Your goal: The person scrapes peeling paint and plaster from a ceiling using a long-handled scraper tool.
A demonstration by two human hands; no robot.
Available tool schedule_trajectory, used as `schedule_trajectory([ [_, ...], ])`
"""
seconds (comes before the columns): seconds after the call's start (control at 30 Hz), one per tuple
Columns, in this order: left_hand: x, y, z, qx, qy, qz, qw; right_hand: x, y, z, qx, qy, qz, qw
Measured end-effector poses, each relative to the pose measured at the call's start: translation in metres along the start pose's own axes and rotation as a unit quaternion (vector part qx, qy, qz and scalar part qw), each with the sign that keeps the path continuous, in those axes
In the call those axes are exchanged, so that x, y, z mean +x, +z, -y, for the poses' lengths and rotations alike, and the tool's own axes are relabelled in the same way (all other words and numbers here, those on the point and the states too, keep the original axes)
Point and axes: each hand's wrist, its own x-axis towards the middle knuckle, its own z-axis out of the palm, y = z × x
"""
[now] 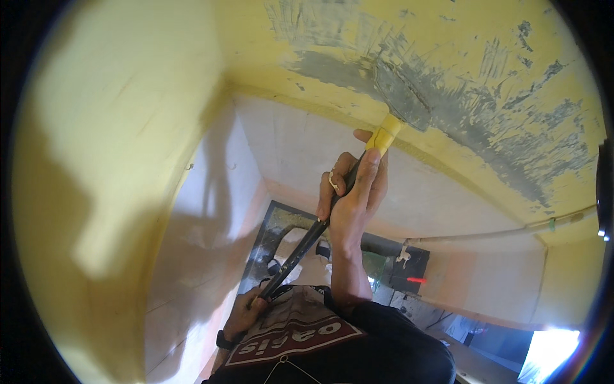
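Note:
A long-handled scraper runs from my waist up to the yellow wall, its dark pole slanting up to the right. Its yellow collar sits just above my right hand, which wraps round the upper pole. Lower down, my left hand is closed round the pole's bottom end, in front of my body. The grey, smeared blade lies against the wall. Rough grey patches with streaked edges spread around it where the yellow coat is broken.
A pale lower wall lies beneath a yellow ledge, and another yellow wall stands at the left. A pipe runs along the right to a white tap. A bright opening shows at the lower right.

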Motion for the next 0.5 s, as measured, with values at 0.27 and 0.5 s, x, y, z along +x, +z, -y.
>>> schedule_trajectory([
  [0.27,0.008,-0.009,-0.004,0.019,0.036,-0.003,0.999,0.003,0.003,0.002,0.010,0.004,-0.011,1.000],
  [0.5,0.019,-0.016,-0.024,0.058,0.049,-0.033,0.997,0.007,0.012,0.002,0.041,0.006,0.003,0.999],
])
